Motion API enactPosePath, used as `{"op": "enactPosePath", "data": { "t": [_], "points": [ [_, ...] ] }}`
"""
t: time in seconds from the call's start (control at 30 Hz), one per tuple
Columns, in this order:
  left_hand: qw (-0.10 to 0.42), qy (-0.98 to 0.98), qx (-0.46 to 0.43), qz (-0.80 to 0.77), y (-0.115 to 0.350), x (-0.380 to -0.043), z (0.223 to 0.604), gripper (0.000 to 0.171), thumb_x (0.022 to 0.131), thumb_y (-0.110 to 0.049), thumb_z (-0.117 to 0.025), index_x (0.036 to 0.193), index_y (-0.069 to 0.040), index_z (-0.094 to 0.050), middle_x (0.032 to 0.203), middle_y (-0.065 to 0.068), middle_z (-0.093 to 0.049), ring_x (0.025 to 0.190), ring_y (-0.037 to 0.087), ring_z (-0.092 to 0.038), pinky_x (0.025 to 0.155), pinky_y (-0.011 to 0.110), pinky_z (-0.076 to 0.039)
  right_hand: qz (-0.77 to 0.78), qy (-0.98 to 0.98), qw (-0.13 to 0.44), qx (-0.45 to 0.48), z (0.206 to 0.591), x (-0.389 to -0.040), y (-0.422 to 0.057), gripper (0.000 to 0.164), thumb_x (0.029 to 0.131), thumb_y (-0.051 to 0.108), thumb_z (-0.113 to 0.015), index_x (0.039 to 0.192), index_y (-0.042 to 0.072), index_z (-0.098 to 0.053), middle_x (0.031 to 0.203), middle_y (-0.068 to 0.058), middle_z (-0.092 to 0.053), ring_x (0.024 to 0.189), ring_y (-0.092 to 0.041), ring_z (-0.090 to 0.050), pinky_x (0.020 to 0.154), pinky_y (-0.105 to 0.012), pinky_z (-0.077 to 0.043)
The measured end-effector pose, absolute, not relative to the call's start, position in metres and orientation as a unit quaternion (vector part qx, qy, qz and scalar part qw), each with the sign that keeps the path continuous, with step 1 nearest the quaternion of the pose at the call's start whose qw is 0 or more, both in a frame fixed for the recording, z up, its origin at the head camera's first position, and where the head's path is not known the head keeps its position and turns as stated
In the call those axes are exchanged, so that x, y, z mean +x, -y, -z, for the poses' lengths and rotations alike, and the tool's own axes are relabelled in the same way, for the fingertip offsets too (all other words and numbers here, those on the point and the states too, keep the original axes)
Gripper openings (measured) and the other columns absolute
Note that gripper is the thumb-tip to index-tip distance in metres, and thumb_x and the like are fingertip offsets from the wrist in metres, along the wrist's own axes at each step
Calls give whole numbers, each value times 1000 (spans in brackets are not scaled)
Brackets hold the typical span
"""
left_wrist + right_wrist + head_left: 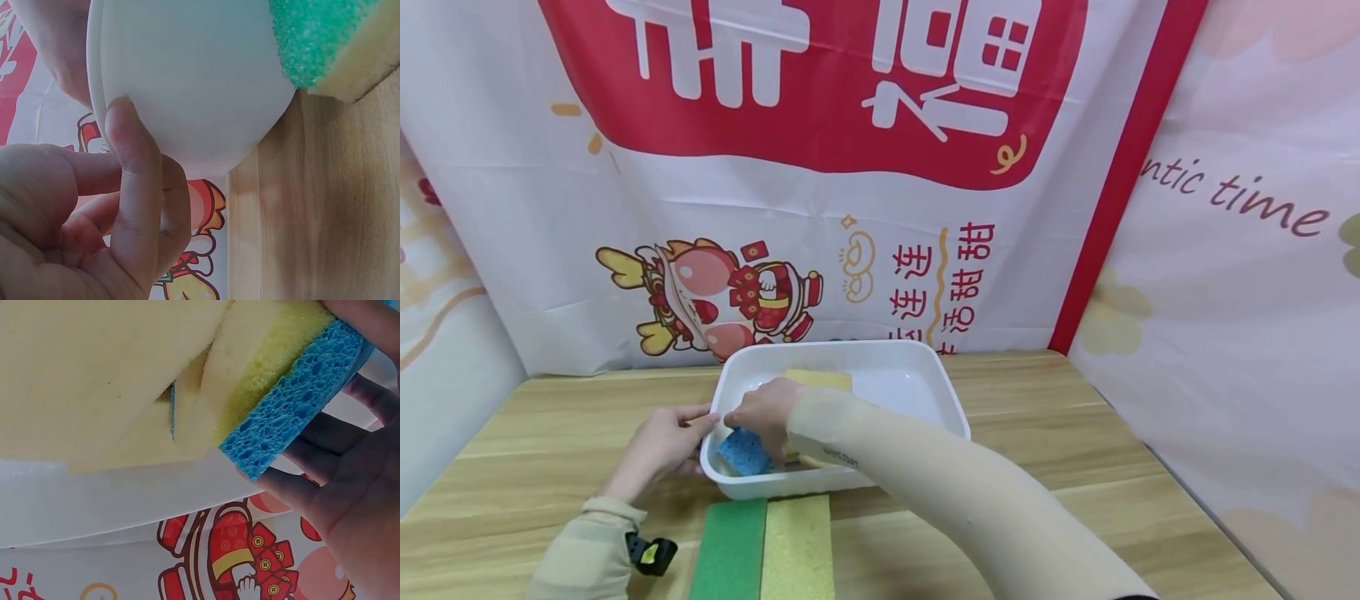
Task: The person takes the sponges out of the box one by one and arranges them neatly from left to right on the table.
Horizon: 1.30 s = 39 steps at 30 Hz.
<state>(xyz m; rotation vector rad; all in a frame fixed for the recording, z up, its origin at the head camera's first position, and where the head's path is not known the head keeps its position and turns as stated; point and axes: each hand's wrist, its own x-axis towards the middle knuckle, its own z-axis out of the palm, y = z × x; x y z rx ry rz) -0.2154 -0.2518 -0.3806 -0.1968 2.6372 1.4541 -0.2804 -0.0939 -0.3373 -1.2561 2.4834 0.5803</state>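
Pinching blue-faced sponge (pixel 745 452), inside white tub (pixel 906 396), yellow sponges (pixel 823 381) alongside

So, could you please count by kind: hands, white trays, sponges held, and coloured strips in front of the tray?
Hands: 2 (left hand, right hand)
White tray: 1
Held sponge: 1
Coloured strips: 2 (green strip, yellow strip)
Total: 6

Blue and yellow sponge (pixel 284 400), white tray (pixel 906 393), green and cream sponge (pixel 334 50), woodgrain table (pixel 1037 425)
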Motion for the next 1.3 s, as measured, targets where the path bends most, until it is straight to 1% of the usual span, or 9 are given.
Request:
{"op": "enactPosePath", "data": {
  "t": [0.27,0.43,0.6,0.83,1.3],
  "points": [
    [63,-872,-62,-482,250,-215,381,50,103,-25,-54,141,7,-47,86,15,-63,64,21,-62,57,36,-57,-207,-862,153,-437,336,-279,94,81,70,38,-89,140,42,-48,119,13,-57,100,-8,-52,96,-27,-45],
    [68,-870,-65,-485,248,-216,381,50,103,-25,-54,141,6,-47,85,14,-64,65,21,-62,59,37,-58,-189,-867,169,-428,334,-281,93,82,70,35,-90,140,43,-48,121,14,-56,102,-8,-51,98,-28,-44],
    [65,-870,-62,-485,249,-216,381,50,103,-25,-54,141,6,-47,85,14,-65,65,21,-62,59,37,-58,-169,-873,177,-423,334,-282,92,81,68,33,-91,137,44,-50,119,16,-56,101,-7,-49,99,-28,-43],
    [63,-877,-59,-473,251,-215,381,51,103,-27,-54,141,6,-47,87,15,-64,66,21,-62,60,38,-58,-172,-872,180,-422,335,-281,96,80,70,30,-90,138,44,-50,121,16,-55,104,-7,-49,101,-28,-41],
    [65,-874,-65,-478,251,-215,381,52,103,-28,-54,142,6,-46,88,14,-66,67,21,-63,60,37,-58,-158,-881,185,-405,336,-279,95,80,71,27,-90,138,45,-49,120,17,-54,104,-7,-48,103,-30,-40]
  ]
}}
